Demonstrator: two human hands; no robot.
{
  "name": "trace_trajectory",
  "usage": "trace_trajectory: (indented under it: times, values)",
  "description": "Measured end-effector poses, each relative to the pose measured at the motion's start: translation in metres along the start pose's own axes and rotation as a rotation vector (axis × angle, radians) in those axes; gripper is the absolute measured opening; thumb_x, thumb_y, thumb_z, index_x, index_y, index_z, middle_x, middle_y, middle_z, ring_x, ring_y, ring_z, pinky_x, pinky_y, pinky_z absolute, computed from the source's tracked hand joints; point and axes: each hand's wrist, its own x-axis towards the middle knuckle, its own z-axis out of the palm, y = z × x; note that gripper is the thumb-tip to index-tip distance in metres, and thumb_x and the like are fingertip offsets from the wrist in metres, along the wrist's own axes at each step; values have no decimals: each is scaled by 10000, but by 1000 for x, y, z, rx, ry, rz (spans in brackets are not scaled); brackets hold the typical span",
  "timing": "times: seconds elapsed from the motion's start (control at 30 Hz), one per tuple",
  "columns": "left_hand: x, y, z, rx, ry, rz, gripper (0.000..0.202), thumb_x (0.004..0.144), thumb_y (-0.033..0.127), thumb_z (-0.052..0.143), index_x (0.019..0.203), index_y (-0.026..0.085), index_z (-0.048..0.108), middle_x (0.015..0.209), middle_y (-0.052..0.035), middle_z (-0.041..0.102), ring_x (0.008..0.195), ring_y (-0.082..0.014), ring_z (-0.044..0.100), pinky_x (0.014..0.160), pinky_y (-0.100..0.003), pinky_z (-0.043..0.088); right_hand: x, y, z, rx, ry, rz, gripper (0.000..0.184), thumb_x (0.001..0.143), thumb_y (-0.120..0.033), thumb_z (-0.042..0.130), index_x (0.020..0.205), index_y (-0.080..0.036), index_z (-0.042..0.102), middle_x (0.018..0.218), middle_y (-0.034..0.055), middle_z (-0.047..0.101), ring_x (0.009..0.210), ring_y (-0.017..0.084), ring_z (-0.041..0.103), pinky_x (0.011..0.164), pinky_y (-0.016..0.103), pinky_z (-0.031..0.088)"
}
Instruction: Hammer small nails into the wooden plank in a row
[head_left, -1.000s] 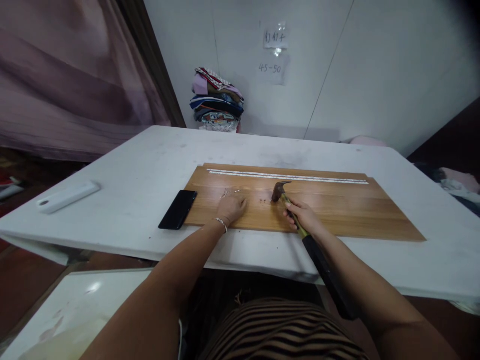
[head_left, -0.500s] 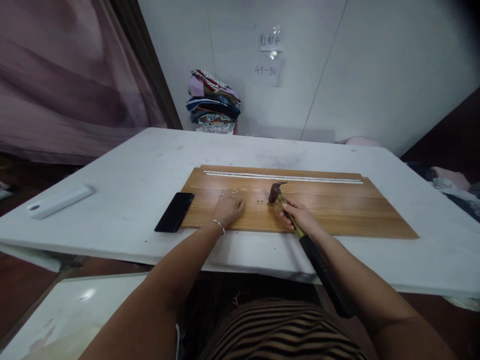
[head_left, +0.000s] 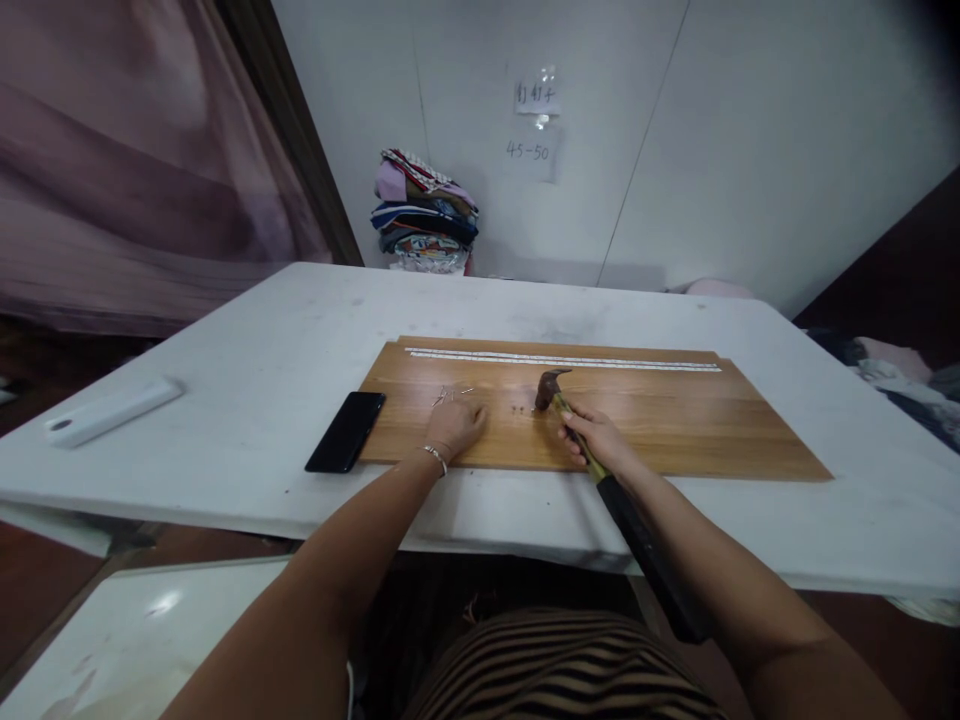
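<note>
My right hand (head_left: 596,438) is wrapped round the claw hammer (head_left: 553,388), gripping the yellow-green shaft above its long black handle. The hammer's head is low over the wooden board (head_left: 675,410), beside a short row of small nails (head_left: 517,409) standing in it. My left hand (head_left: 457,427) rests on the board's left part with its fingers curled in; whatever they hold, if anything, is hidden. Just beyond that hand lie several loose nails (head_left: 465,391).
Two white measuring strips (head_left: 562,359) run along the board's far side. A black phone (head_left: 346,432) overlaps the board's left edge. The white table (head_left: 270,350) also bears a white handle-like object (head_left: 112,412). Folded cloths (head_left: 426,210) are stacked against the wall.
The whole view has shifted slightly downward in the picture. Both hands and the hammer keep nearly the same places over the board.
</note>
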Motion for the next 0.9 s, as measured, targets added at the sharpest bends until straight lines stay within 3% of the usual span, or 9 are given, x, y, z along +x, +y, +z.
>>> trace_trajectory:
  times: [0.9]
  values:
    - [0, -1, 3, -1, 40, 4, 425, 1012, 357, 393, 849, 199, 753, 1006, -116, 791, 926, -251, 703, 855, -373, 489, -1, -1, 2, 1, 2, -12, 397, 712, -413, 762, 1025, -226, 605, 629, -71, 569, 398, 71, 407, 332, 179, 291]
